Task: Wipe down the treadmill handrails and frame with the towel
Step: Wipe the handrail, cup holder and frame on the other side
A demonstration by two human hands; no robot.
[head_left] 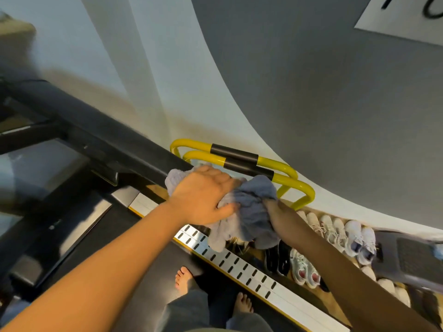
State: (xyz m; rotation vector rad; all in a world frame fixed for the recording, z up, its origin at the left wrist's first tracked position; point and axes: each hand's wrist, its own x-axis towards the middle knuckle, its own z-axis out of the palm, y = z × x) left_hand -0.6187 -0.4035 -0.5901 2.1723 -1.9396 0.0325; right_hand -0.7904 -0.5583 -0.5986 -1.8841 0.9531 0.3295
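Towel bunched in both hands, on handrail

The towel is soft grey-blue cloth with a nubby, looped pile, matt and crumpled into folds. The handrail it lies on looks like black plastic or coated metal, smooth with a dull sheen. Beyond it, the yellow tube bars are glossy painted metal with bright highlights, each wrapped by a matt black sleeve. The treadmill side rail is brushed, silvery metal with dark slotted grips, edged in yellow. The belt is dark, matt and rubbery-looking. The shoes show white mesh cloth. The trousers are grey, matt cloth. The wall is flat, matt paint.
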